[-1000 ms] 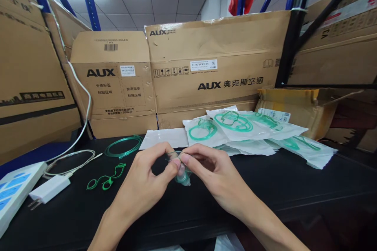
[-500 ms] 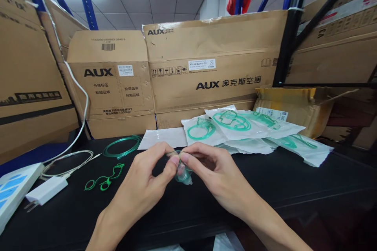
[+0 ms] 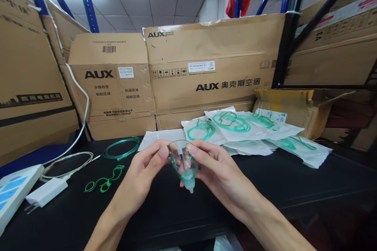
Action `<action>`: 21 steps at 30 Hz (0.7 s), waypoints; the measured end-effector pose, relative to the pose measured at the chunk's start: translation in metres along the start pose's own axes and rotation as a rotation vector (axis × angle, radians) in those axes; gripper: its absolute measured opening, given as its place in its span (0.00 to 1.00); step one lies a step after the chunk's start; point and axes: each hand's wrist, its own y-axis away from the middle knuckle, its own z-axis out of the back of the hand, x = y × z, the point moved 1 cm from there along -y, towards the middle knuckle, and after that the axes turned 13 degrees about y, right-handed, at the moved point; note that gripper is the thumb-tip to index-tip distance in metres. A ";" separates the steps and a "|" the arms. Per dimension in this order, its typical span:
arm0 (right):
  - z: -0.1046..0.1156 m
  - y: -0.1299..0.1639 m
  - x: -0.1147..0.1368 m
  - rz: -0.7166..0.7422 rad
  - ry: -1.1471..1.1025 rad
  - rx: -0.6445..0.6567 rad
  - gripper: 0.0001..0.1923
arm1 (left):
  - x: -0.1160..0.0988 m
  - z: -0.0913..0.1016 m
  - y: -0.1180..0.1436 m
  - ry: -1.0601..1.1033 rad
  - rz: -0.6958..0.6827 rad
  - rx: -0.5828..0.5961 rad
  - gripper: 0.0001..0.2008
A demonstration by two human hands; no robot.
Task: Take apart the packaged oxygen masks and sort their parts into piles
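The left hand [image 3: 144, 170] and the right hand [image 3: 219, 170] hold together one clear mask [image 3: 183, 162] with a pale green tint, a little above the black tabletop [image 3: 294, 188]. The grip of the left hand is pinching the left edge of the mask's rim between thumb and fingertips. The grip of the right hand is pinching the right edge of the rim in the same way, and its other fingers curl behind the mask. The open side of the mask is turned up toward the camera, and its short connector points down between the two hands.

To the left of the left grip, a bright green strap [image 3: 103, 182] lies flat on the tabletop. Behind this strap, farther from the hands, there is a coil of green tubing [image 3: 122, 147]. Farther to the left a white charger [image 3: 46, 192] lies with its white cable [image 3: 66, 161] looped beside it, and a white power strip [image 3: 13, 190] is at the edge of the view.

Behind the grips an empty white pouch [image 3: 160, 138] lies flat. To the right of it and behind the right grip, several sealed pouches [image 3: 250, 129] with green masks inside overlap each other. Brown cartons [image 3: 206, 66] stand along the back of the tabletop, and one open carton [image 3: 297, 106] is just behind the pouches.
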 end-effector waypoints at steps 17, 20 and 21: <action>-0.007 -0.001 -0.006 -0.024 -0.158 0.012 0.12 | 0.012 -0.003 -0.006 0.505 0.242 0.019 0.12; -0.004 -0.001 -0.007 -0.039 -0.140 0.022 0.12 | 0.014 -0.001 -0.008 0.525 0.301 0.018 0.12; -0.003 -0.002 -0.007 -0.044 -0.143 0.022 0.11 | 0.014 -0.001 -0.008 0.527 0.311 0.009 0.12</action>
